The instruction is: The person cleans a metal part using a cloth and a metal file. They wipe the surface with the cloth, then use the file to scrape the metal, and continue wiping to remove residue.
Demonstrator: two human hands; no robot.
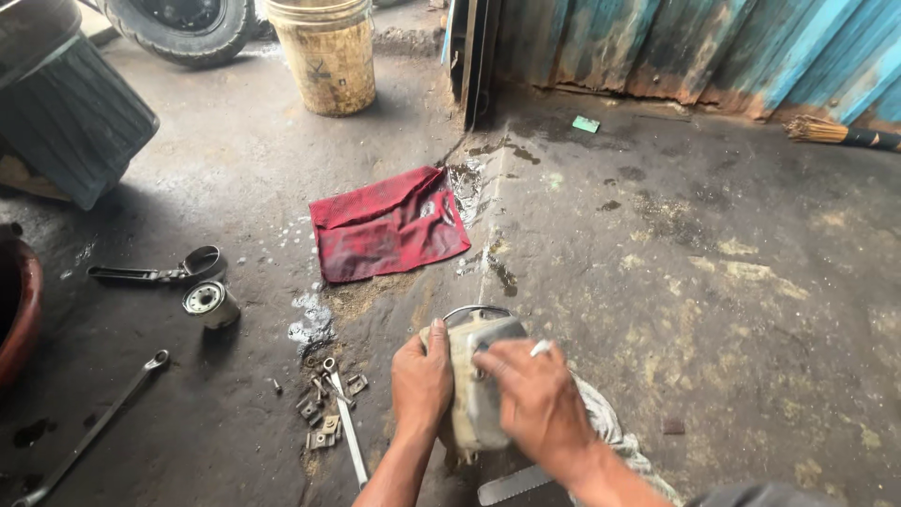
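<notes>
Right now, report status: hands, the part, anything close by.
Left hand gripping the grimy metal part on the floor. Right hand on top of it, something small and white between the fingers. Loose nuts and a wrench just left.

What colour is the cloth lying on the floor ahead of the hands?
The cloth is red with dark grimy patches, lying flat on the concrete; the head view shows it clearly.
</notes>
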